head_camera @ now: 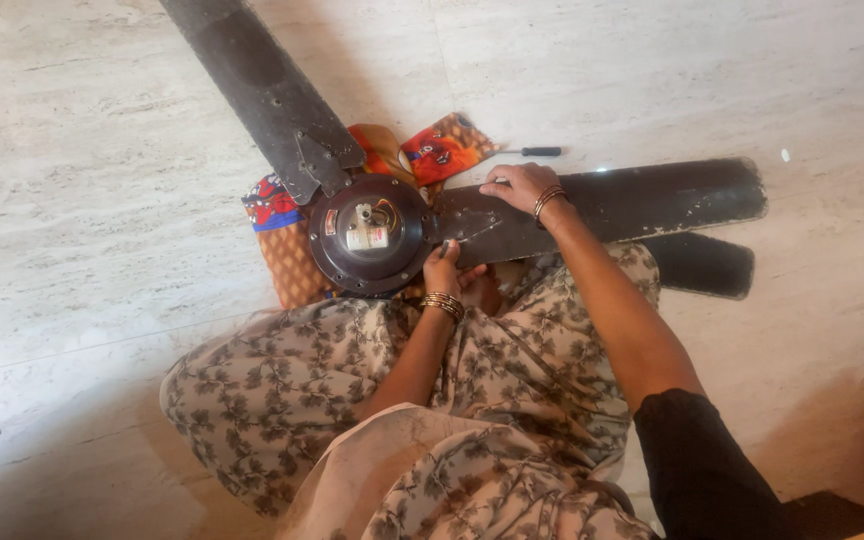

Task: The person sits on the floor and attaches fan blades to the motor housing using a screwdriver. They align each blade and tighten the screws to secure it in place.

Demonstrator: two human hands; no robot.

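Pale marble floor (pixel 102 150), dark ceiling fan motor (pixel 370 235) at centre on patterned cloth (pixel 287 255). Right hand (pixel 520 186) flat, fingers apart, on three o'clock blade (pixel 652 200). Left hand (pixel 442 268) pinched, perhaps on a small tool. Screwdriver (pixel 532 151) at one o'clock.

Fan motor (pixel 370 235) on cloth (pixel 297 262), screwdriver (pixel 532 152) behind blade (pixel 642 200)

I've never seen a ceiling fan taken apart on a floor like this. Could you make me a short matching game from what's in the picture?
Things:
1. right hand
2. left hand
3. screwdriver
4. patterned cloth

Places:
A. under the fan motor
B. flat on the fan blade
C. on the floor beyond the blade
D. at the motor's edge, by the blade's root

Pairs: 1-B, 2-D, 3-C, 4-A
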